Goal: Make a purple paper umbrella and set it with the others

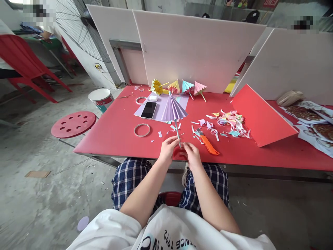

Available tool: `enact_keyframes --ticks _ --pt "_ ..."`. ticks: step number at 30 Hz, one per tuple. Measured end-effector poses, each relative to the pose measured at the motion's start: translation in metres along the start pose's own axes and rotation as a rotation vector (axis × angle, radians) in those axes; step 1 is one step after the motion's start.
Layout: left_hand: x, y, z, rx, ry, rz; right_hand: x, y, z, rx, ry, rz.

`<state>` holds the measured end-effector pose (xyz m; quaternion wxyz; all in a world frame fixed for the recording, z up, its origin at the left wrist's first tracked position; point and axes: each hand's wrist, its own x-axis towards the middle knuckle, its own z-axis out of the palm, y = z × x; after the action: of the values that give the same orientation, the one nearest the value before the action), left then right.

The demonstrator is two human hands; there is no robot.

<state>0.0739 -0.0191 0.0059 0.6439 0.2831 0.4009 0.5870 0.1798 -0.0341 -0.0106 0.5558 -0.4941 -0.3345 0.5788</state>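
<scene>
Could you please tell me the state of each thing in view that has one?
Purple paper umbrella: partly open, stick in the left hand.
Phone: face up, screen dark.
White case: closed.
Orange cutter: lying flat, blade extension unclear.
Blue paper umbrella: partly open.
Pink paper umbrella: partly open.
Paper scraps: heaped.
Round stool: unoccupied.
Fan: cannot tell whether running.

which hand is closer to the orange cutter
The right hand: it is just left of the cutter. The left hand is farther left, pinching the umbrella stick.
</scene>
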Motion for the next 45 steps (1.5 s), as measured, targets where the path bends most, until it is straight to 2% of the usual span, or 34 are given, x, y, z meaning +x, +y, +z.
enact_keyframes --ticks 5,14,28,45 --pt "-0.001 -0.001 -0.001 0.031 -0.015 0.000 0.005 -0.004 -0.005 -0.055 0.097 -0.108" --pt "-0.006 -0.002 0.000 0.161 -0.053 -0.001 0.012 -0.014 0.002 -0.102 0.024 -0.247" --pt "-0.007 -0.013 0.003 0.179 -0.081 -0.029 0.016 -0.017 0.002 -0.058 -0.008 -0.208" --pt "-0.011 -0.009 0.007 0.150 -0.048 -0.009 0.014 -0.017 0.001 -0.041 -0.043 -0.183"
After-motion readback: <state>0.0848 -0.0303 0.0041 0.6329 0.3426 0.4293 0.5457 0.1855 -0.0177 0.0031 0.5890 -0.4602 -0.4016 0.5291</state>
